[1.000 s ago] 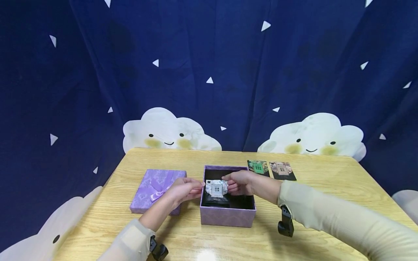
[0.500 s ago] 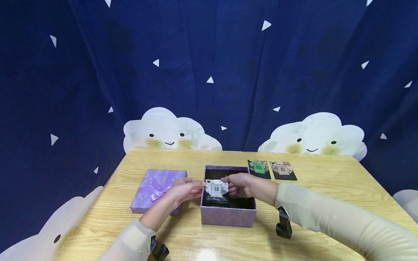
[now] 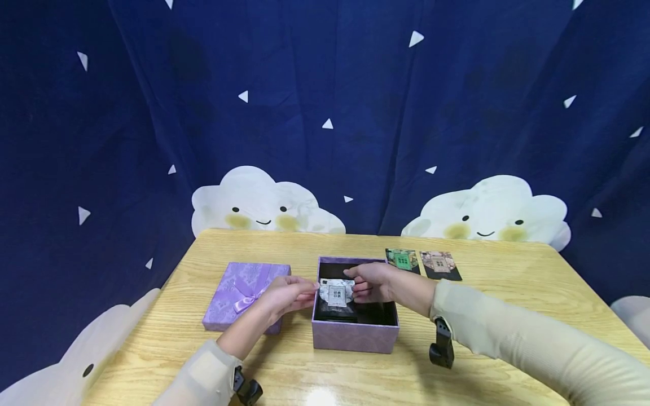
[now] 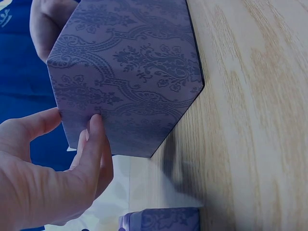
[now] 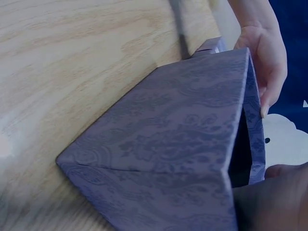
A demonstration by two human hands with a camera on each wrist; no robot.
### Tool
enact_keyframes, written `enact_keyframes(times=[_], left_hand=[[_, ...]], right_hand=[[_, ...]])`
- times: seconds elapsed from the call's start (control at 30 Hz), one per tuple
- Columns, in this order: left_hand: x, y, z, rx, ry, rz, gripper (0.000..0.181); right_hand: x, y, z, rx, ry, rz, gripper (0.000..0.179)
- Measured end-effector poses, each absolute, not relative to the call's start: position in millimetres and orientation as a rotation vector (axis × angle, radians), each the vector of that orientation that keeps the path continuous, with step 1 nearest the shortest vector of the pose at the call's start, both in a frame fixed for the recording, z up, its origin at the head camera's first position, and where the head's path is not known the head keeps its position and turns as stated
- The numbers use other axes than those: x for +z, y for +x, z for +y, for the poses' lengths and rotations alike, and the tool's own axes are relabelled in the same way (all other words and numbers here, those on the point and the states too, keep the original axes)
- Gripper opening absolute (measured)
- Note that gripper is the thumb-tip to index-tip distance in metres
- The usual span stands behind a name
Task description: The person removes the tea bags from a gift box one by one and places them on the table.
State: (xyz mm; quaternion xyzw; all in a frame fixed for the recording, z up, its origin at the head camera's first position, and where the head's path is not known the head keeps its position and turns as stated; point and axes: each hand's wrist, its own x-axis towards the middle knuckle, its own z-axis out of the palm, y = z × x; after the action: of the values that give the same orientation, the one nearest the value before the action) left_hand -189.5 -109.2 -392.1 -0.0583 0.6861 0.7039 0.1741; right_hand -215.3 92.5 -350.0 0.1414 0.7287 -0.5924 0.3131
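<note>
In the head view my right hand (image 3: 376, 282) reaches into the open purple box (image 3: 355, 338). Its fingertips are at the right edge of a black packet with a white, grey-patterned label (image 3: 337, 294), and its thumb is spread away above the packet. The packet lies along the box's left wall. My left hand (image 3: 286, 294) holds that wall from outside; in the left wrist view its thumb is at the rim and its fingers (image 4: 96, 134) are on the patterned side. The right wrist view hides most of the right hand behind the box wall.
The purple lid (image 3: 233, 296) with a ribbon bow (image 3: 246, 303) lies left of the box, partly behind the left hand. Behind the box to the right, a green-labelled packet (image 3: 403, 260) and a brown-labelled packet (image 3: 439, 265) lie flat on the wooden table (image 3: 487, 293).
The right thumb came down towards the packet's upper corner and is now raised away from it again. The packet's dark lower part shows less clearly than half a second ago. The left hand stays in place.
</note>
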Motion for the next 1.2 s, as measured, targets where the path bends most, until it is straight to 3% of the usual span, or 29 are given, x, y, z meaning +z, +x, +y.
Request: enact_keyframes(times=[0.33,1.2], left_hand=[[-394,-189,-107,2.011,-0.162,1.93,0.019],[-395,-192,-108,2.008,-0.18,1.931,0.02]], right_hand=[[-354,-218,92,-1.54,0.42,1.943,0.048],[-359,-217,90,-1.539,0.412,1.941,0.038]])
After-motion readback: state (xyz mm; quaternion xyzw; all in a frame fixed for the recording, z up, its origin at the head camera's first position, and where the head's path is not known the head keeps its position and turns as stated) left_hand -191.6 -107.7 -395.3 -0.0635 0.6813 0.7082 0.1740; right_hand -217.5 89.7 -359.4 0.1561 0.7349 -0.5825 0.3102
